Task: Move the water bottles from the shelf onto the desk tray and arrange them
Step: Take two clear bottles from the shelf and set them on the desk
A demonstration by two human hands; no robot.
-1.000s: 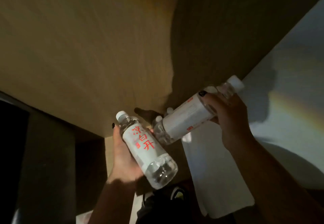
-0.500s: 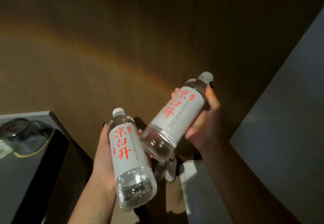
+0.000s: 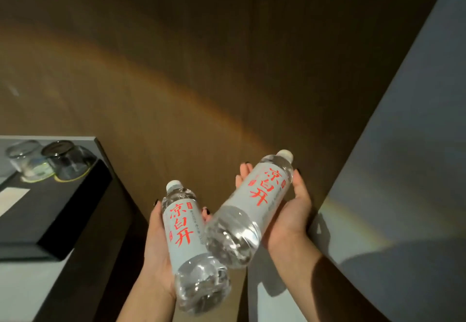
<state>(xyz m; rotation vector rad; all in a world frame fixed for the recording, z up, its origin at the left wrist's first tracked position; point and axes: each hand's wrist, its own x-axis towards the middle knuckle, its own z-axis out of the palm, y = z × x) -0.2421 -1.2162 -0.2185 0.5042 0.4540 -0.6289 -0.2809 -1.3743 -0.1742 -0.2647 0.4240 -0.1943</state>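
Two water bottles in transit. One bottle [image 3: 185, 233] is wrapped in the left hand [image 3: 157, 243], the other bottle [image 3: 254, 208] cradled in the right hand [image 3: 290, 210], both tilted, bases overlapping. For a clean placement, each is best turned upright before being lowered onto the black tray [image 3: 63, 210] on the tabletop [image 3: 22, 289]. The shelf is out of view; the glasses [image 3: 50, 164] are blurred; the tray is cut off at left.

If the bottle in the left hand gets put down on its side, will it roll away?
Probably. The bottle in the left hand has a round, smooth body, so on its side it would likely roll. It looks full of water, so it is likely heavy for its size and fairly firm. Standing it on its base should keep it still.
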